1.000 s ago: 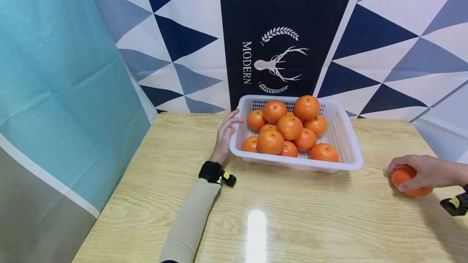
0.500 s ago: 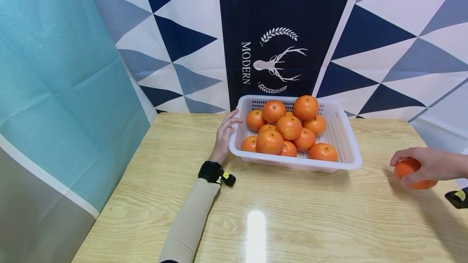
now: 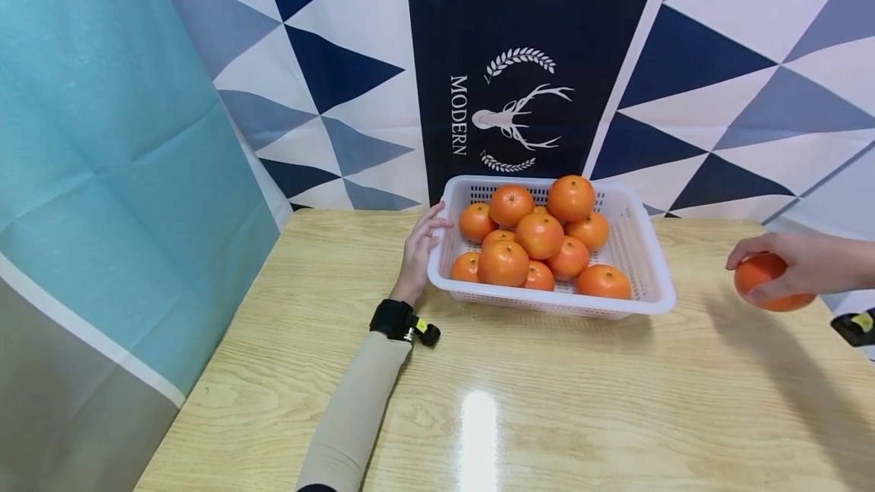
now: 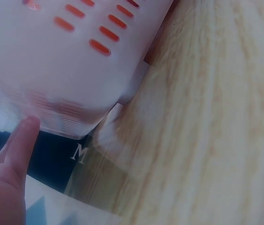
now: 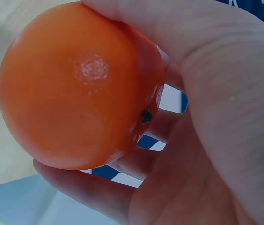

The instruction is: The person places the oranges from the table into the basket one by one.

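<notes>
On the right of the head view, my right hand [image 3: 803, 260] grips an orange [image 3: 772, 283] above the table, its shadow falling below. The right wrist view shows that orange [image 5: 80, 89] close up, with thumb and fingers curled round it and a small green stem spot facing the palm. My left hand [image 3: 417, 253] touches the left end of a white plastic basket [image 3: 652, 264] with fairly straight fingers. In the left wrist view its fingers [image 4: 22, 145] lie against the basket's slotted wall [image 4: 66, 51]. Several oranges [image 3: 540, 236] are piled inside the basket.
The basket stands on a light wood table [image 3: 581, 386] near its back edge. Behind hangs a patterned cloth [image 3: 355, 74] with triangles and a deer print. A teal curtain [image 3: 123, 135] borders the left side. Bare basket floor shows at its right end.
My right hand has lifted the orange off the table and carried it up and towards the back. The left hand and the basket stay where they were.
</notes>
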Available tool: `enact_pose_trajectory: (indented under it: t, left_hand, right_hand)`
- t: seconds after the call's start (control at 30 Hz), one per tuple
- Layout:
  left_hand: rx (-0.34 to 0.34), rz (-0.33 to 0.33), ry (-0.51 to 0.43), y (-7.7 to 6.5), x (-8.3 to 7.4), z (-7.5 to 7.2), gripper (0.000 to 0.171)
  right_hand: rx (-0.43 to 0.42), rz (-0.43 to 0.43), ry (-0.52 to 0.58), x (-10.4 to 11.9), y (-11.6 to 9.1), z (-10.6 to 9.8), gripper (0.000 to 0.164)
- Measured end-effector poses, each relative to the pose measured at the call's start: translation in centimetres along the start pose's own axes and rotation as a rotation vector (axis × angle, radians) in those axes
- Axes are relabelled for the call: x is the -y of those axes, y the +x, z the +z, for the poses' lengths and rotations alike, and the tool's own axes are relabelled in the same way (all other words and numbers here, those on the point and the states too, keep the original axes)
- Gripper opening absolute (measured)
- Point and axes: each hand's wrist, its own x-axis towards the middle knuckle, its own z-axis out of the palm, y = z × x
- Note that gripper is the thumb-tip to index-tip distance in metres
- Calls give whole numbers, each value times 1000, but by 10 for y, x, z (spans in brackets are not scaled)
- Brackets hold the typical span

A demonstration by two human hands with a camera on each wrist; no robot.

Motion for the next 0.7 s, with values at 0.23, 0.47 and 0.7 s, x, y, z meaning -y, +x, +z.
enact_pose_trajectory:
  t: [0.23,0.47,0.7]
  left_hand:
    - [-4,-12,4,-1,-4,0,40]
    - [2,-7,1,0,-2,1,39]
    - [6,-5,-2,1,2,0,39]
  right_hand:
    - [-73,-30,-77,34,12,-22,44]
    - [-62,-61,-132,61,28,-45,47]
    - [-35,-99,-121,88,44,-65,49]
